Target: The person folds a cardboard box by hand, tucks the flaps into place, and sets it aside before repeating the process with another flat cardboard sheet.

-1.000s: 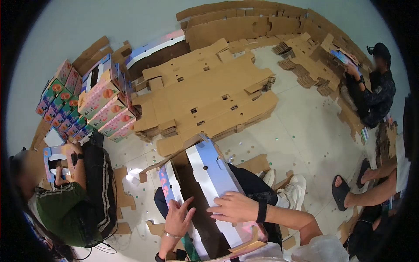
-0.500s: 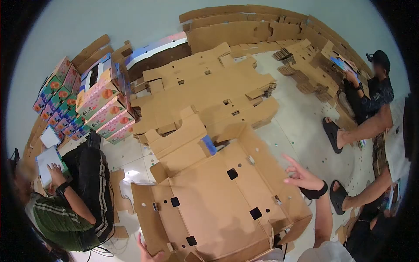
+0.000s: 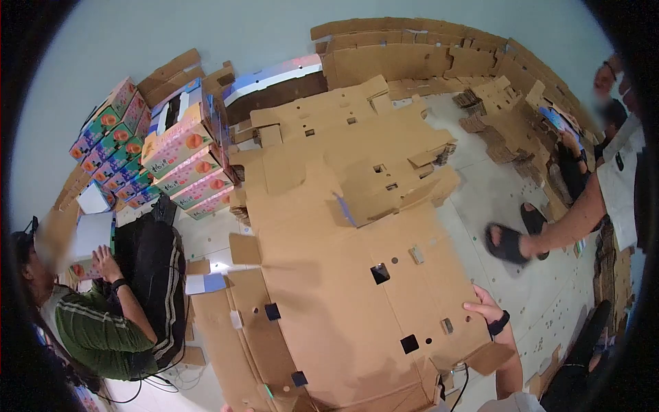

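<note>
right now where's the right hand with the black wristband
In the head view the right hand sits lower right, resting on the right edge of the big flat cardboard sheet, below another person's sandalled foot.

The floor (image 3: 480,199) is of pale tiles, sprinkled with small punched paper dots (image 3: 549,302). A large cardboard sheet (image 3: 343,302) spreads flat over its near part. Behind it, in the middle, lies a thick pile of flat cardboard blanks (image 3: 343,151). At the far left stand stacked printed boxes (image 3: 185,165). More cardboard stacks (image 3: 412,51) line the far wall. Small offcuts (image 3: 245,248) lie at the left, and a sandalled foot (image 3: 508,244) rests at the right.
</note>
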Action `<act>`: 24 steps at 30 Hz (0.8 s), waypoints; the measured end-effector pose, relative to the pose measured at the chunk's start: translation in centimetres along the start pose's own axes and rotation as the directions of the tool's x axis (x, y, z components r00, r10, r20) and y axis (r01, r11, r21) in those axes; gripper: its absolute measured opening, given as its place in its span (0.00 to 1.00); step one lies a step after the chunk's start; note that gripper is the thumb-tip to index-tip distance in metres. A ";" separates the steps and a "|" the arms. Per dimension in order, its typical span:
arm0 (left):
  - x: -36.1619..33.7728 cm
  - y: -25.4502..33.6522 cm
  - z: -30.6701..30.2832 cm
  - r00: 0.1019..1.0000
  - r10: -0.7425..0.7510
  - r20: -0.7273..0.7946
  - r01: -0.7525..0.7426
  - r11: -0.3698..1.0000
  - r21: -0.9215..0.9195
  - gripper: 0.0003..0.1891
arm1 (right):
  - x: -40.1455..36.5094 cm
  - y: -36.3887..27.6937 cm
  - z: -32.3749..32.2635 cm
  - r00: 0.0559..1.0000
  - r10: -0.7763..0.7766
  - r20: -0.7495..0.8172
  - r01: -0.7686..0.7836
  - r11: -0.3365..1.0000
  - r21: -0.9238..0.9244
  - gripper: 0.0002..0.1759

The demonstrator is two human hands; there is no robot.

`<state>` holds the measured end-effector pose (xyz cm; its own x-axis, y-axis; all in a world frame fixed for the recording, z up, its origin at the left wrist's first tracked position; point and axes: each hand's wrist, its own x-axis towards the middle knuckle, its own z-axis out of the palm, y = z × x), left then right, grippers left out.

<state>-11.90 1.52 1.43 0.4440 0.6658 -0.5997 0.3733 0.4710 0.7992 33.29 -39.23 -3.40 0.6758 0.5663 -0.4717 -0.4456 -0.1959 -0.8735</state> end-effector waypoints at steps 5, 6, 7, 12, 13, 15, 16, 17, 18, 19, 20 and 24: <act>7.2 11.4 1.1 0.921 0.342 0.186 -0.381 0.891 0.247 0.15 | 1.9 -1.2 0.3 0.960 -0.218 -0.173 0.254 0.941 0.224 0.30; 9.2 16.8 2.9 0.839 0.425 0.340 -0.529 0.783 0.327 0.19 | 2.9 -2.1 1.1 0.961 -0.225 -0.162 0.257 0.941 0.221 0.30; 10.1 22.8 5.8 0.643 0.583 0.496 -0.763 0.430 0.483 0.26 | 4.1 -2.9 1.8 0.919 -0.271 -0.285 0.354 0.885 0.303 0.29; 13.7 38.3 10.1 0.094 0.930 0.354 -0.875 -0.092 0.475 0.35 | 12.8 -2.8 4.2 0.759 -0.354 -0.547 0.595 0.718 0.362 0.27; 13.3 38.4 10.5 0.096 0.960 0.261 -0.897 -0.030 0.441 0.34 | 14.4 -3.5 6.7 0.726 -0.343 -0.595 0.623 0.694 0.360 0.27; 12.8 35.9 11.2 0.072 0.985 0.155 -0.880 -0.011 0.476 0.31 | 18.2 -4.2 10.5 0.732 -0.158 -0.663 0.530 0.744 0.407 0.25; 14.1 33.0 11.0 0.040 0.980 0.194 -0.830 -0.076 0.553 0.28 | 20.7 -3.7 11.5 0.799 -0.176 -0.575 0.477 0.767 0.428 0.25; 12.7 29.8 13.1 0.197 0.965 0.175 -0.796 0.054 0.602 0.25 | 23.5 -2.7 12.4 0.858 -0.189 -0.478 0.420 0.793 0.441 0.24; 13.9 25.8 13.2 0.287 0.930 0.232 -0.736 0.059 0.675 0.26 | 27.0 -0.9 13.6 0.901 -0.168 -0.399 0.365 0.791 0.491 0.24; 14.1 21.5 14.9 0.440 0.875 0.202 -0.799 0.279 0.533 0.27 | 30.2 0.8 14.9 0.938 -0.148 -0.315 0.304 0.789 0.534 0.23; 15.4 16.8 14.9 0.497 0.824 0.274 -0.798 0.309 0.517 0.28 | 32.4 2.0 16.3 0.963 -0.076 -0.260 0.212 0.811 0.546 0.22; 14.8 5.4 15.5 0.567 0.645 0.513 -0.812 0.331 0.481 0.29 | 34.1 2.6 20.0 0.966 -0.055 -0.253 0.190 0.814 0.548 0.20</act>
<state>9.36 4.96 -3.72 0.9101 0.3844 0.1550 0.1551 -0.6626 0.7327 43.46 -4.45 -19.41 0.8259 0.3552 -0.4378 -0.5562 0.3869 -0.7355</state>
